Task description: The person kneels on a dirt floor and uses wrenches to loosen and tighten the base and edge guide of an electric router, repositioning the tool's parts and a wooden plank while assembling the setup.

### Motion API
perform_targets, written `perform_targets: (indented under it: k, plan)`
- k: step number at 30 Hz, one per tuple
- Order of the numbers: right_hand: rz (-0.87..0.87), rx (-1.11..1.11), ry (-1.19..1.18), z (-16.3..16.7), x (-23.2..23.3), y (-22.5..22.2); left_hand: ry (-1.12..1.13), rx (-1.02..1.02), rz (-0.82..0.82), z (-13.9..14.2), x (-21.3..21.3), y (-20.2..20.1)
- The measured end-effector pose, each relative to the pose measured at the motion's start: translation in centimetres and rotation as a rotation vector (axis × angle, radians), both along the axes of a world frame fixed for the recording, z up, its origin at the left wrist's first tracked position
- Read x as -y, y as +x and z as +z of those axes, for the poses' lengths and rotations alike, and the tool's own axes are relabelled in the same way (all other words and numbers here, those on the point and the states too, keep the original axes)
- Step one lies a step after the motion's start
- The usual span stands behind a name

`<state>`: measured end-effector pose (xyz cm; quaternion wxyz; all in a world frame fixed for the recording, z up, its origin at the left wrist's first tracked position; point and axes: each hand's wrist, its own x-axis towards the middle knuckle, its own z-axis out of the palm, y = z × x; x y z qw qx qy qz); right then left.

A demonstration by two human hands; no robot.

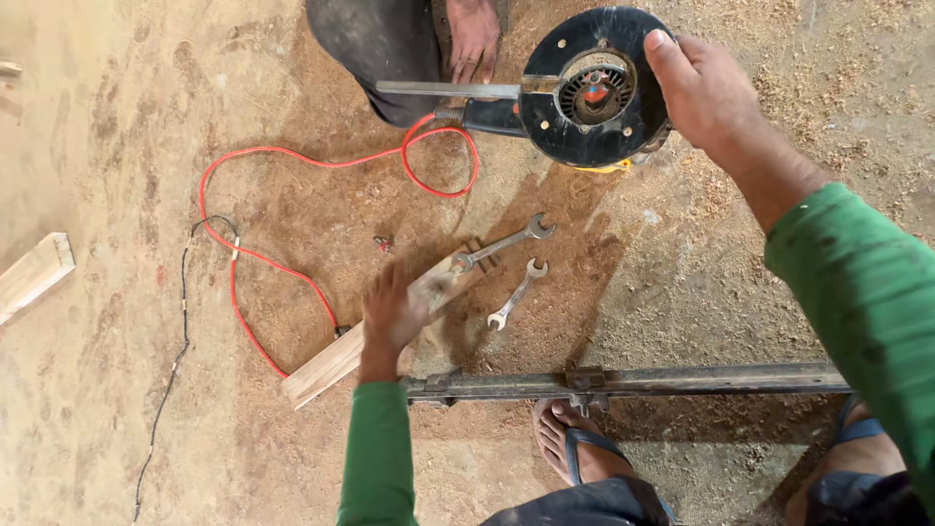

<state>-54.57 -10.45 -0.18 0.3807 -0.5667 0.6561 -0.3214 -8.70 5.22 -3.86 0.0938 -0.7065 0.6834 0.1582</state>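
Note:
My right hand (706, 93) grips the rim of a black round power router (589, 88), held base-up over the dusty floor. A flat metal bar (453, 90) sticks out from it to the left. My left hand (392, 314), blurred by motion, hovers with fingers spread over a wooden strip (331, 365) lying on the floor. Two open-ended spanners lie just right of that hand: a larger spanner (502, 244) resting partly on the strip and a smaller spanner (516, 294) on the floor.
A red power cord (243, 258) loops across the sawdust from the router. A thin black wire (180, 341) runs at left. A long metal clamp bar (623, 382) lies before my sandalled feet. Another person's hand (474, 39) rests on a knee at top. A wood offcut (34, 275) lies far left.

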Motion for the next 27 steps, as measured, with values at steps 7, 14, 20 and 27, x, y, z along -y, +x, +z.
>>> perform_targets:
  k: [7,14,20,27]
  plan:
    - [-0.040,-0.019,0.043,1.0,-0.1,0.5,0.035,-0.007,0.042,-0.7,-5.3,6.1]
    - [-0.045,-0.095,0.054,0.3,0.1,0.4,-0.029,0.023,-0.016,-1.5,-5.9,9.4]
    - [-0.055,-0.082,0.042,0.0,0.0,0.6,-0.447,-0.098,0.084,6.3,-2.1,5.5]
    - [-0.113,-0.005,0.144,1.0,-0.8,1.1,-0.400,-0.305,-0.167,16.0,7.9,-6.6]
